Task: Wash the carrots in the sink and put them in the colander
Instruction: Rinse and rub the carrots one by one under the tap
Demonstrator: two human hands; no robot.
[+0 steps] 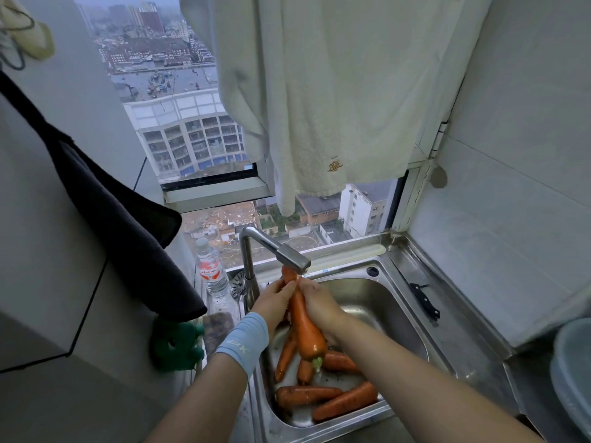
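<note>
Both hands hold one large orange carrot [306, 330] over the steel sink [388, 294], its thin tip up under the tap spout [292, 258]. My left hand [274, 301] grips the carrot's upper part from the left; my right hand [316, 302] grips it from the right. The thick stem end points down toward me. Several more carrots [323, 394] lie wet in the near part of the basin. At the right edge, a pale blue-grey round container [572, 375] shows partly; I cannot tell whether it is the colander.
A black-handled knife [425, 300] lies on the sink's right ledge. A water bottle [211, 270] stands left of the tap, with a green sponge-like thing [177, 345] and a brown scourer [219, 327] nearer me. A white towel [335, 100] hangs over the window; a dark cloth [118, 215] hangs at left.
</note>
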